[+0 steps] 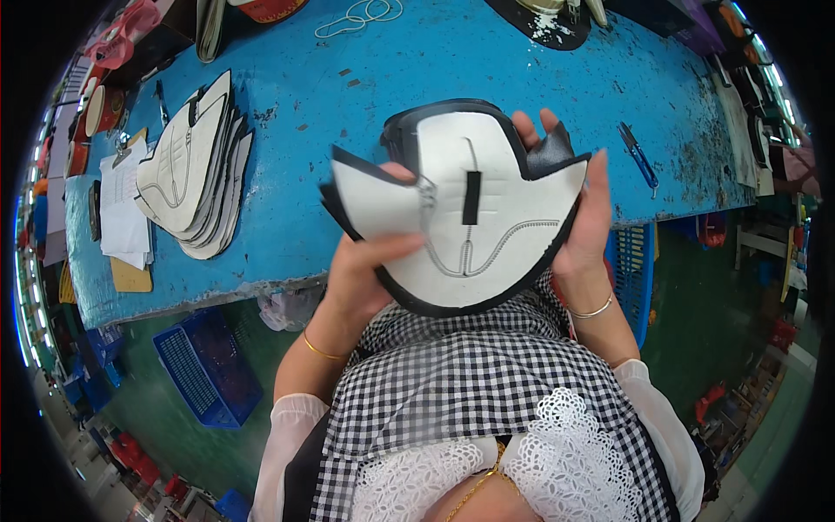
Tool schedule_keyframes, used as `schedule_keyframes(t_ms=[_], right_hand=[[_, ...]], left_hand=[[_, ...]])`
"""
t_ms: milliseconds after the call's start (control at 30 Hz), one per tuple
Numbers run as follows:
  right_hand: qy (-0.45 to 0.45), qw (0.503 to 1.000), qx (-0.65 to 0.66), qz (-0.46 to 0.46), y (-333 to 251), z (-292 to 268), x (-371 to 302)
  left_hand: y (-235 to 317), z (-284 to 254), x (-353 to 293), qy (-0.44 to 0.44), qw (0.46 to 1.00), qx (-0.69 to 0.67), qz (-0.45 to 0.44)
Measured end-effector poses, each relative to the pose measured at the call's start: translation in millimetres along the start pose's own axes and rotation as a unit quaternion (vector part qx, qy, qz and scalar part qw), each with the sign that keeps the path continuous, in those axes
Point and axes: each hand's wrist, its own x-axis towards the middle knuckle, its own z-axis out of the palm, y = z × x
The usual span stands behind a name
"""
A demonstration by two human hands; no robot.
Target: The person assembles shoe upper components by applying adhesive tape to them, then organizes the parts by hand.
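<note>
Between my hands is a stack of shoe uppers [513, 196], raised above the near edge of the table. The top upper shows a white face with dark stitched lines, a small black strip [472, 198] in its middle and black edges. My left hand [361, 270] grips the left side, thumb over the white face, and the left wing there is bent up and slightly blurred. My right hand [584, 230] is closed round the right edge, its fingertips showing beyond the far side. How many uppers are in the stack cannot be told.
A second pile of white uppers [196, 170] lies on the blue table [296, 174] at the left, beside papers on a clipboard [126, 213]. Blue-handled snips [639, 161] lie at the right. A dark, white-splattered mat [548, 26] is at the back. Blue crates [209, 365] stand below.
</note>
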Motion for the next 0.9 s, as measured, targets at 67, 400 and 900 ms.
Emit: schedule_keyframes(t_ms=[67,400,900], right_hand=[[0.022,0.999,0.030,0.000,-11.0,9.0,2.8],[0.030,0.947,-0.316,-0.052,-19.9,-9.0,-32.2],[0.025,0.996,-0.081,-0.005,-7.4,3.2,-3.1]], left_hand=[[1.3,-14.5,6.6,-0.055,0.974,-0.220,0.004],[-21.4,-39.4,-3.9,-0.044,0.960,-0.253,0.109],[-27.9,-31.6,-7.6,-0.088,0.947,-0.309,-0.011]])
